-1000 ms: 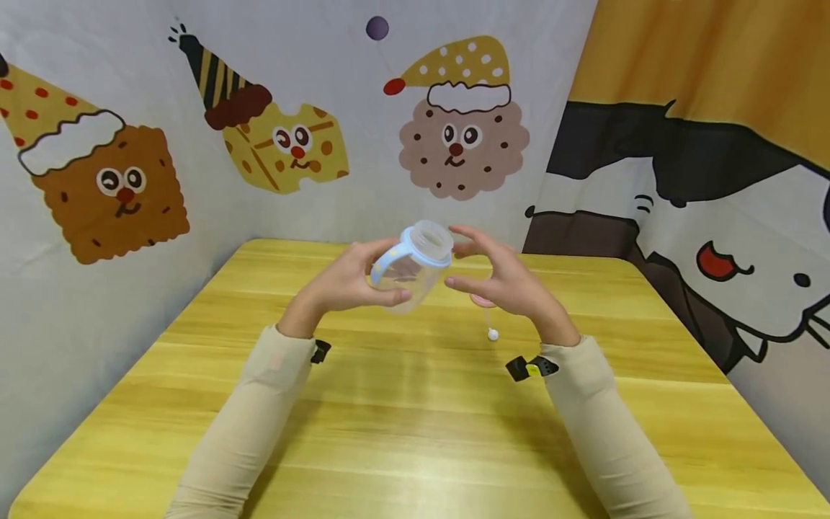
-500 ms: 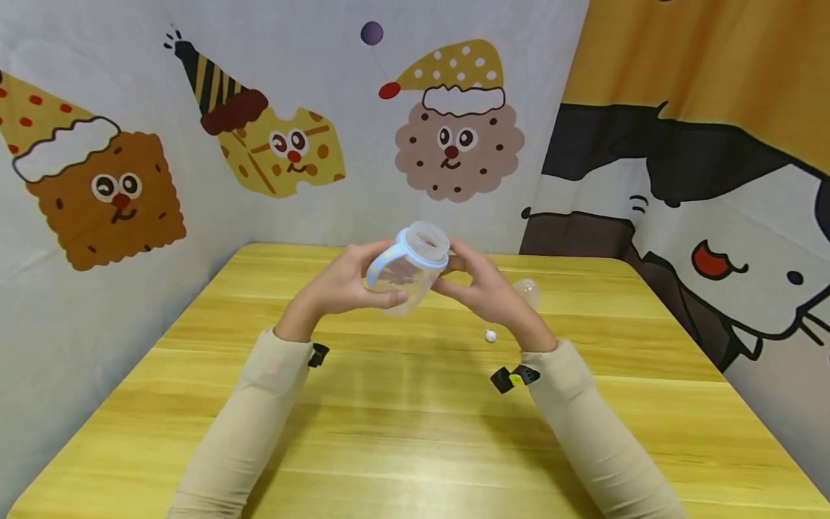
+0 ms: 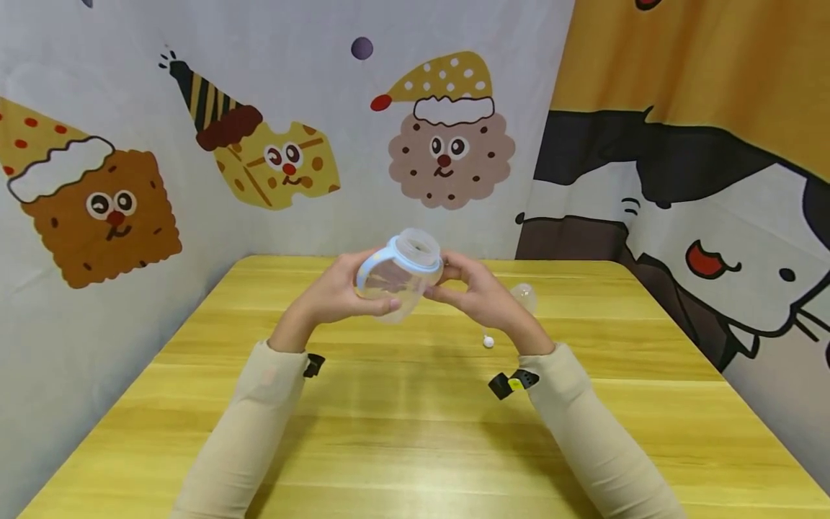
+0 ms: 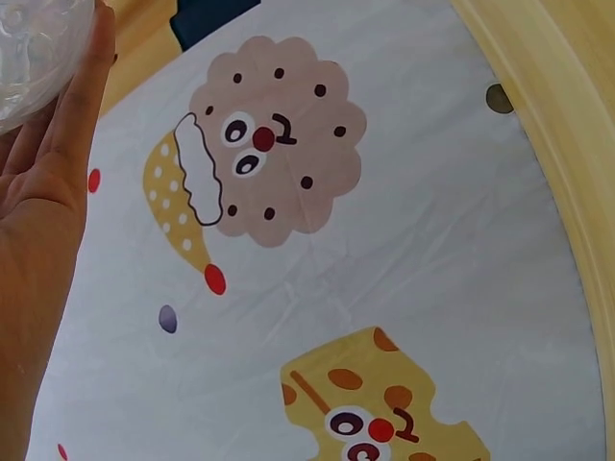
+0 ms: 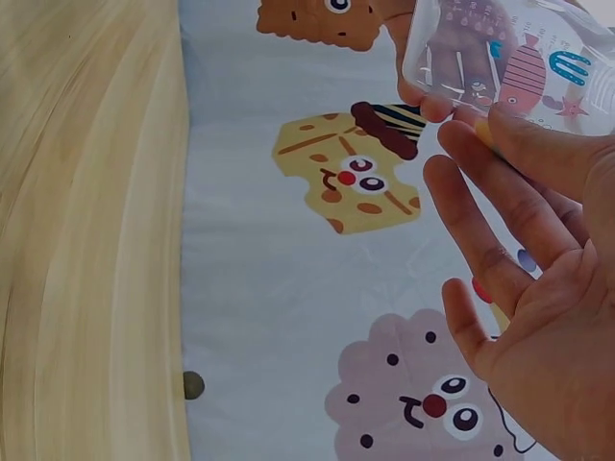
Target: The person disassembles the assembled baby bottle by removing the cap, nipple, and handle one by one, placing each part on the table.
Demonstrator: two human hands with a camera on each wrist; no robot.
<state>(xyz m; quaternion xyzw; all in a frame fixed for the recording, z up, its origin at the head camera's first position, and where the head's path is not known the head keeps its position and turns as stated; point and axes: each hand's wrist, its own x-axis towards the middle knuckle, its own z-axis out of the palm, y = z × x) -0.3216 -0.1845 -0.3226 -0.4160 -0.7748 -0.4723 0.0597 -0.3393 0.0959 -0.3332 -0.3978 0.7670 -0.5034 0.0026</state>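
A clear, uncapped bottle (image 3: 410, 288) with a light blue collar and handle is held tilted above the table, its mouth up. My left hand (image 3: 331, 292) grips its left side, thumb across the front. On the other side, my right hand (image 3: 483, 297) pinches the bottle near the collar between thumb and finger. The right wrist view shows the printed bottle (image 5: 524, 72) and my right hand (image 5: 548, 250), a bit of yellow between thumb and fingertip, the other fingers spread. In the left wrist view, my left hand (image 4: 43, 211) lies against the bottle (image 4: 34, 48).
Behind my right hand, a clear dome-shaped piece (image 3: 524, 297) stands on the wooden table (image 3: 402, 447). A small white ball (image 3: 488, 342) on a thin string lies in front of it. A printed cloth (image 3: 259, 231) hangs behind the table.
My right hand has moved left from beside the bottle and taken hold of its right side. The clear dome has come into sight behind that hand. My left hand keeps its grip.
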